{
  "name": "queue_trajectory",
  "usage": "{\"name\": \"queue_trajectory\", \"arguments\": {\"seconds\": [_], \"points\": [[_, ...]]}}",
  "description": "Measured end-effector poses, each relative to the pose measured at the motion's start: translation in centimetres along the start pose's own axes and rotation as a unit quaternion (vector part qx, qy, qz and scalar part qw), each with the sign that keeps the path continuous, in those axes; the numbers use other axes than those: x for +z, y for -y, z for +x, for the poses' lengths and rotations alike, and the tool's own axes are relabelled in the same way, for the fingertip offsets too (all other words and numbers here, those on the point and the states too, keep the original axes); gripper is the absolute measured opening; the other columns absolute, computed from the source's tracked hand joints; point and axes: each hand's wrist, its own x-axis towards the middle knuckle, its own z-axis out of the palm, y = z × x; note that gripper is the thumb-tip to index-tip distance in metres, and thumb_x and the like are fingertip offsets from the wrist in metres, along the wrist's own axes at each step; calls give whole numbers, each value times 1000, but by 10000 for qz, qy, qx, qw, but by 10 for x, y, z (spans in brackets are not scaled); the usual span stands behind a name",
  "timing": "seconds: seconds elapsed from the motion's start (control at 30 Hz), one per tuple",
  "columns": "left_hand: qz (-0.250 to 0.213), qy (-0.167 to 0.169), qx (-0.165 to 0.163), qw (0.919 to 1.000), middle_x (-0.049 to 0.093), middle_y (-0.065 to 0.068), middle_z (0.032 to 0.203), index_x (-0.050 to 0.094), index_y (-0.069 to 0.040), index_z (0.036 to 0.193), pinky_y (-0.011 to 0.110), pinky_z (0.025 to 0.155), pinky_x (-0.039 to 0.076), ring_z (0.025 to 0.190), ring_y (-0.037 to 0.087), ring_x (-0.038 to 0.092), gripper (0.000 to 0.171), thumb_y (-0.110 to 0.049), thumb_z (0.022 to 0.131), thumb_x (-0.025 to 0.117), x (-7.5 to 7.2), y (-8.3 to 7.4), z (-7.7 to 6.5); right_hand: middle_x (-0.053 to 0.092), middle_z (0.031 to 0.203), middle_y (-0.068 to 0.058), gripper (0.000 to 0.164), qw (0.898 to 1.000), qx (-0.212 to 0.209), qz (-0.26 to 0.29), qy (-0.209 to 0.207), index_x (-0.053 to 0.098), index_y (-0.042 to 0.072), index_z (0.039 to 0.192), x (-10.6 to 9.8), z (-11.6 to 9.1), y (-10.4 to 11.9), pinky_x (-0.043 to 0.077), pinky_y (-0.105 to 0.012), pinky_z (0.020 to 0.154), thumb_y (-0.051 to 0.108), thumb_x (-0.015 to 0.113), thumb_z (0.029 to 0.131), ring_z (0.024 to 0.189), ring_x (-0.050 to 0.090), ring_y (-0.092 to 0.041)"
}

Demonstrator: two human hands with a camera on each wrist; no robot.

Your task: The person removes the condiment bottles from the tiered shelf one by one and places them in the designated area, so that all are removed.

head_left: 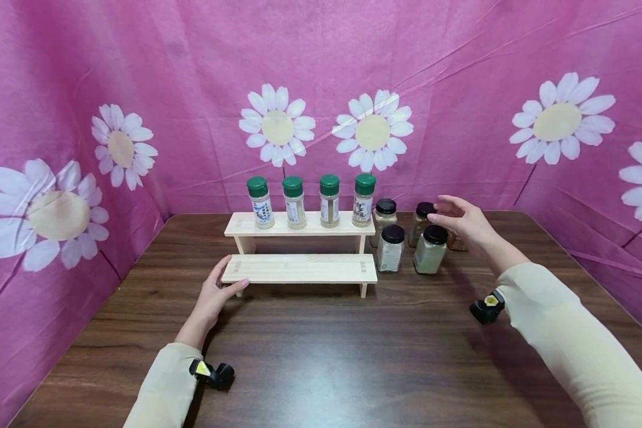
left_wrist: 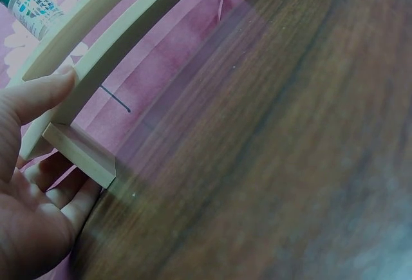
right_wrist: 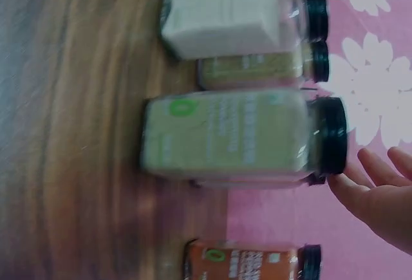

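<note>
A two-tier wooden rack (head_left: pixel 299 268) stands on the table, and my left hand (head_left: pixel 214 295) holds the left end of its lower step. In the left wrist view the thumb (left_wrist: pixel 48 93) lies on the step's edge and the other fingers are around the leg (left_wrist: pixel 80 154). Several green-capped spice shakers (head_left: pixel 329 202) stand upright along the upper step. My right hand (head_left: pixel 462 223) hovers at the black lids of the spice jars to the rack's right, holding nothing. Nearest to its fingers is a jar of pale green powder (right_wrist: pixel 225 135); whether they touch its lid I cannot tell.
A jar of white powder (head_left: pixel 390 252) stands close to the rack's right end, with another black-lidded jar (head_left: pixel 383 220) behind it. An orange-brown jar (right_wrist: pixel 244 262) is partly hidden by my right hand in the head view. Pink flowered cloth (head_left: pixel 321 59) hangs behind the brown table (head_left: pixel 321 356).
</note>
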Motion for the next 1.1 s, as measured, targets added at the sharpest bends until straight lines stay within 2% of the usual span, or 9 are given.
{"name": "queue_trajectory", "arguments": {"seconds": [0.1,0.17,0.4,0.6,0.67,0.9,0.93,1.1], "points": [[24,-6,23,10000,31,14,131,19,-6,137,22,89,24,113,18,31,75,-2,76,63,0,0,0,42,118,-10,68,9985,66,541,-1,25,0,133,4,2,8,40,-18,78,12,63,79,89,50,-1],[30,-17,22,10000,31,14,131,20,-6,137,24,90,23,114,18,30,75,-2,75,63,0,0,0,41,119,-9,68,9977,131,661,11,25,2,134,7,3,14,40,-18,79,13,64,78,94,48,-4],[-7,-21,-14,10000,31,13,131,20,-6,137,28,93,22,114,18,30,75,-1,75,63,-1,0,0,34,129,-12,64,9995,262,138,60,28,6,133,19,11,27,37,-23,81,21,62,80,106,42,-11],[19,-34,-28,10000,31,13,131,20,-6,137,30,94,21,115,19,30,75,-2,75,64,-1,0,0,34,129,-17,62,9991,43,386,169,30,3,132,33,17,35,27,-36,94,16,62,80,109,41,-18],[13,-30,-35,10000,30,13,132,20,-7,137,30,94,21,115,18,30,76,-2,75,64,-1,1,0,35,128,-17,61,9992,36,374,168,31,3,131,38,19,36,26,-40,94,16,62,80,111,40,-21],[5,-16,-52,10000,31,12,131,20,-7,137,27,92,23,114,18,31,76,-2,75,64,-1,1,0,38,126,-18,60,9991,-90,376,187,32,2,130,60,25,34,31,-38,90,15,62,80,108,41,-23],[2,-16,-53,10000,31,12,131,20,-7,137,26,92,23,113,17,31,76,-1,75,64,-1,1,-1,38,126,-19,60,9988,-103,420,215,32,2,130,63,25,35,28,-41,93,14,62,80,109,41,-23],[-21,-3,-52,10000,32,12,131,20,-7,137,26,92,23,113,17,31,76,-2,75,64,0,1,0,36,128,-19,60,9974,-17,609,381,30,1,131,77,27,35,28,-39,93,13,61,80,111,38,-25]]}}
